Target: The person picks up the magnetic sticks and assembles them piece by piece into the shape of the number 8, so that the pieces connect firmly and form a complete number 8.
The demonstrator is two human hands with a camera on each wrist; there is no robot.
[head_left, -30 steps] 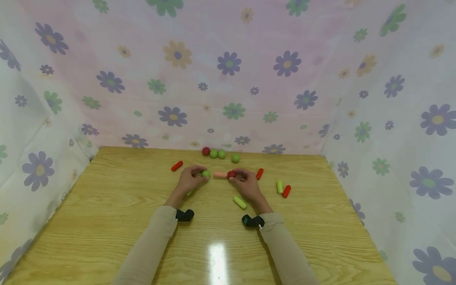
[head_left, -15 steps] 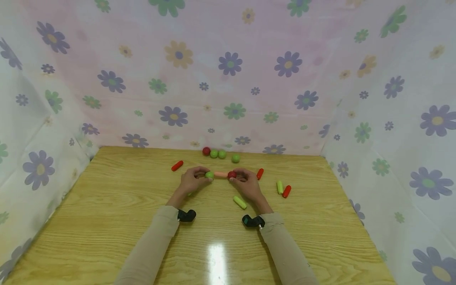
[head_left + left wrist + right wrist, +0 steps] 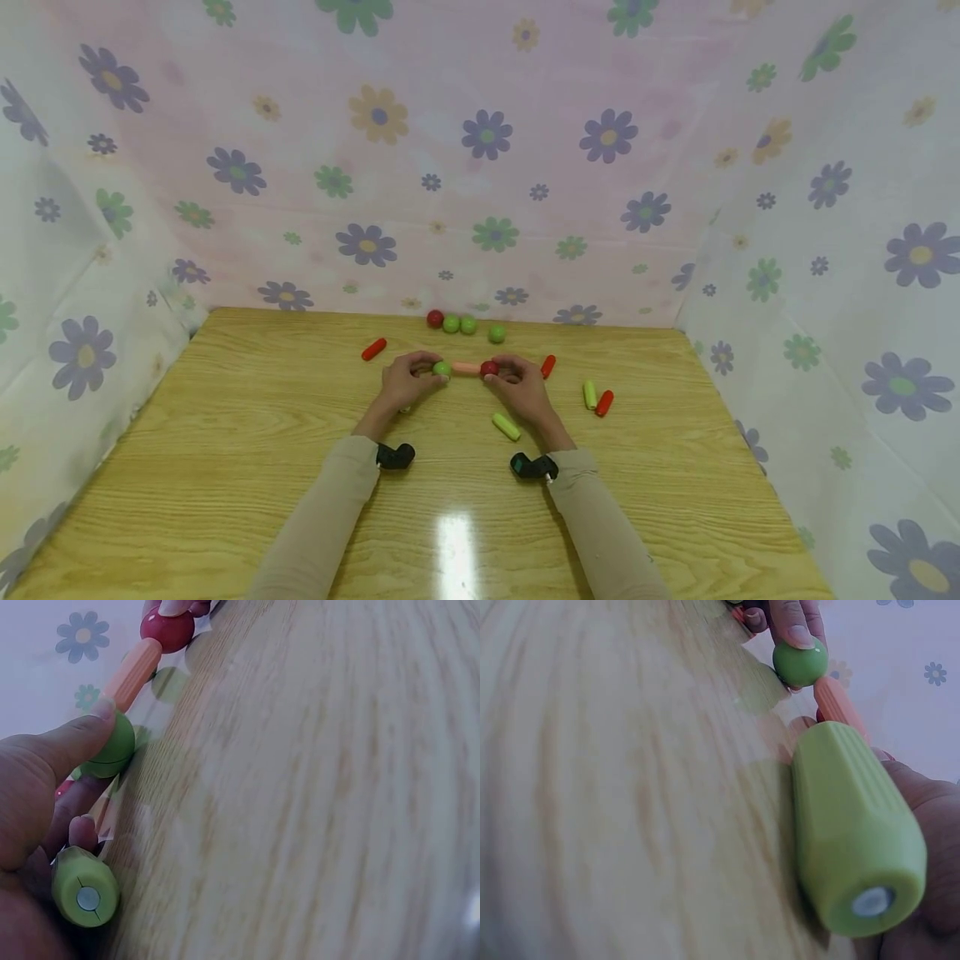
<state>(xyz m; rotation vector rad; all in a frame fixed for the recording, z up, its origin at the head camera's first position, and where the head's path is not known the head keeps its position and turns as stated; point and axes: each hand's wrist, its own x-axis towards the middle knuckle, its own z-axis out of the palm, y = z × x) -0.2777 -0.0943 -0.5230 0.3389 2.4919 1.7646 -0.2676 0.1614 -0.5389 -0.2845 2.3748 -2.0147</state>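
A peach magnetic rod [image 3: 466,368] lies sideways between two magnetic balls, one at each end. My left hand [image 3: 405,383] pinches the green ball [image 3: 442,369] at the rod's left end. With thumb and fingers, my right hand [image 3: 523,390] pinches the red ball [image 3: 489,367] at the other end. In the left wrist view, the green ball [image 3: 112,746] meets the rod [image 3: 135,673], and a light green rod [image 3: 86,889] lies below that hand. Another light green rod [image 3: 859,832] fills the foreground of the right wrist view, hiding most of the red ball.
Along the back sit a red ball [image 3: 435,318] and several green balls [image 3: 468,324]. Loose rods lie around: a red rod [image 3: 374,349] at left, another red rod [image 3: 549,366] beyond my right hand, a light green rod [image 3: 590,395] and red rod [image 3: 604,403] farther right.
My left hand has moved right with the green ball, closing the gap to the peach rod's left end. The right hand has stayed nearly still on the red ball.
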